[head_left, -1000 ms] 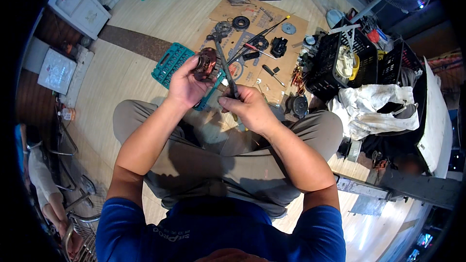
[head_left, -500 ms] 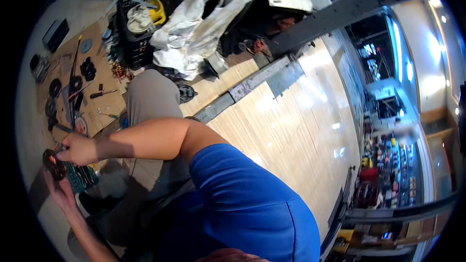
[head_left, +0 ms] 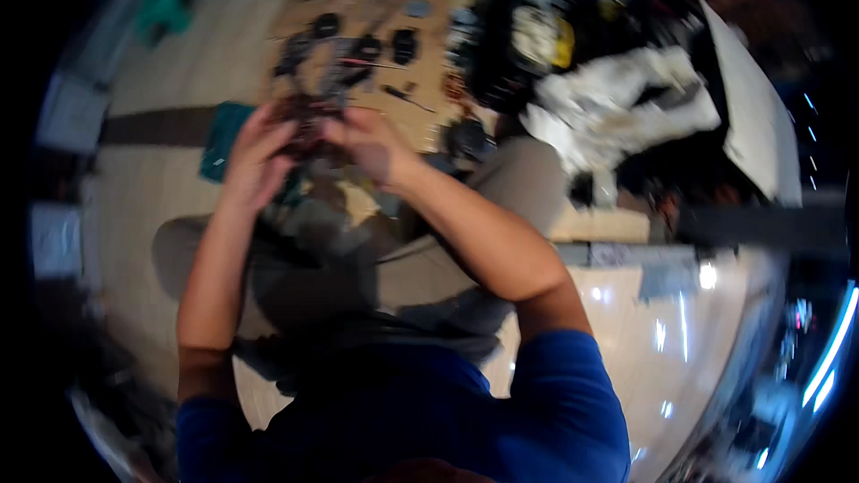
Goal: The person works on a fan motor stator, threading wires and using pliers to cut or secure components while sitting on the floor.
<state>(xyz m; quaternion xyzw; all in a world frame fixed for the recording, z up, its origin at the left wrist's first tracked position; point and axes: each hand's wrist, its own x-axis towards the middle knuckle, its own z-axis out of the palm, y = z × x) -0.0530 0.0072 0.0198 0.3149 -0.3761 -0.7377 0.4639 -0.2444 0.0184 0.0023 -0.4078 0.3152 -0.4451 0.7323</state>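
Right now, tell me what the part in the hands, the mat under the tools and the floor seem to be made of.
Part between the left hand and right hand: probably metal, dark and brownish, possibly rusty; blur leaves it open.
Mat: looks like cardboard, flat matte tan.
Floor: pale wood-look boards with a glossy finish, mirroring lights.

A dark rusty-brown metal part (head_left: 309, 121), dull and rough in look, is held between the left hand (head_left: 259, 156) and the right hand (head_left: 371, 145); finer detail is lost in blur. The floor (head_left: 179, 63) is seen as pale wood, smooth, with a glossy shine at the lower right. A flat brown cardboard sheet (head_left: 429, 27), matt, is laid on it. White cloth (head_left: 626, 103), crumpled and matt, is seen beside a black plastic crate (head_left: 501, 45). The trousers (head_left: 358, 268) are of grey matt fabric, the shirt (head_left: 555, 411) of blue cloth.
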